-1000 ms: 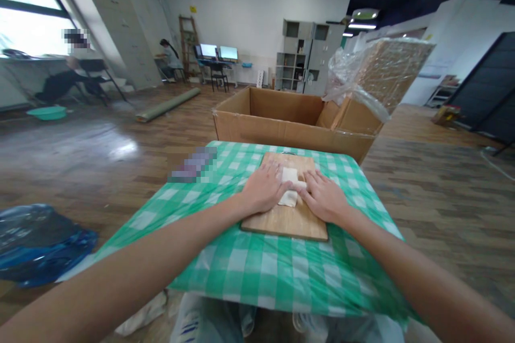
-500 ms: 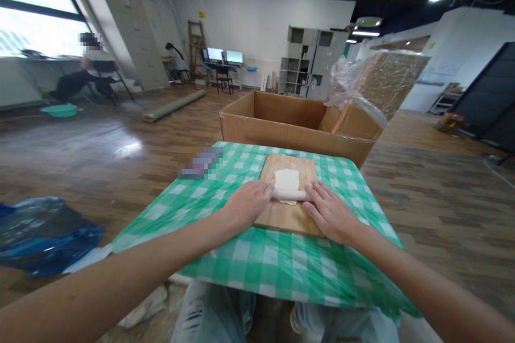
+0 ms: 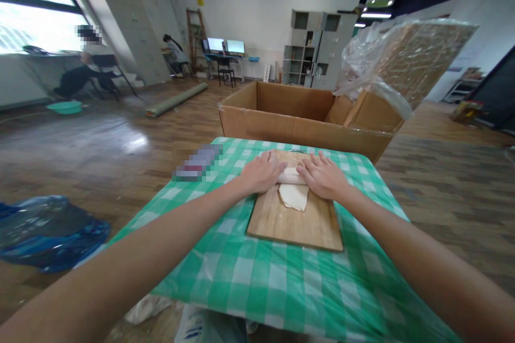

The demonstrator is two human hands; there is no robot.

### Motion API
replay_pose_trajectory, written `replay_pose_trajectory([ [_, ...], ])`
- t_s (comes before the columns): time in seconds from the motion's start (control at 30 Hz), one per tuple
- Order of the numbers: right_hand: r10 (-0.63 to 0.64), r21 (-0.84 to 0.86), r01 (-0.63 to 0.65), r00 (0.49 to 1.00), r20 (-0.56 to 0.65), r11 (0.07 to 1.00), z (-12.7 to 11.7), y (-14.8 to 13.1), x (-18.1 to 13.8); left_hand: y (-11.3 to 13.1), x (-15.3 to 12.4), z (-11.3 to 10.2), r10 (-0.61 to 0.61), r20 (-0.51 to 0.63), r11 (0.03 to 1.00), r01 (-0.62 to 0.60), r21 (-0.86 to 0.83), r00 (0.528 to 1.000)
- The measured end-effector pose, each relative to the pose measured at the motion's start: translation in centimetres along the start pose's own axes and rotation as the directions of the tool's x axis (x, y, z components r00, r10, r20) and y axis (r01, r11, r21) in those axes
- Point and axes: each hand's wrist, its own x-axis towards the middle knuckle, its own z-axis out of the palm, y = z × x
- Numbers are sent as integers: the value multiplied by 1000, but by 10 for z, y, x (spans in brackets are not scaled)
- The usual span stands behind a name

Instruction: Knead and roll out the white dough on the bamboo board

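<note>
A pale rolling pin point(image 3: 293, 176) lies crosswise over a thin, flat sheet of dough point(image 3: 294, 196) on a wooden cutting board point(image 3: 298, 228). My left hand point(image 3: 263, 171) is on the pin's left end, its fingers reaching over it toward the board's far edge. On the right end sits my right hand point(image 3: 324, 176), also holding the pin from above with its fingers pointing forward. Both hands cover the pin's ends. Most of the dough shows on the near side of the pin, with a little beyond it.
A green and white checked cloth point(image 3: 257, 273) covers the table. A blurred-out flat object point(image 3: 197, 162) lies at its left edge. Behind stands a large open cardboard box point(image 3: 289, 124). A blue plastic bag point(image 3: 52, 233) is on the floor at left. Two people sit farther back.
Both hands have rolled the pin away from me, toward the far end of the dough and board. More dough shows on the near side. The camera view has tilted slightly downward.
</note>
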Motion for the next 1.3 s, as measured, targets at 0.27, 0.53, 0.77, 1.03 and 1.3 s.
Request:
replay_pose_trajectory([
  [0.27,56,57,-56,998,-10,997,14,17,29,-14,34,8,-58,77,997,61,-38,995],
  [0.53,20,-28,-21,999,-37,999,-3,-8,-8,6,-18,-1,45,-17,998,-44,40,999],
  [0.77,-28,9,29,997,-71,1000,-10,-35,-69,40,-79,-13,80,-125,994,-70,87,989],
  [1.03,-71,61,77,993,-99,995,-17,-54,-121,59,-131,-22,88,-104,995,-82,63,991],
  [1.3,-62,94,65,997,-36,993,-17,-41,-96,49,-102,-26,75,-69,997,-74,13,995],
])
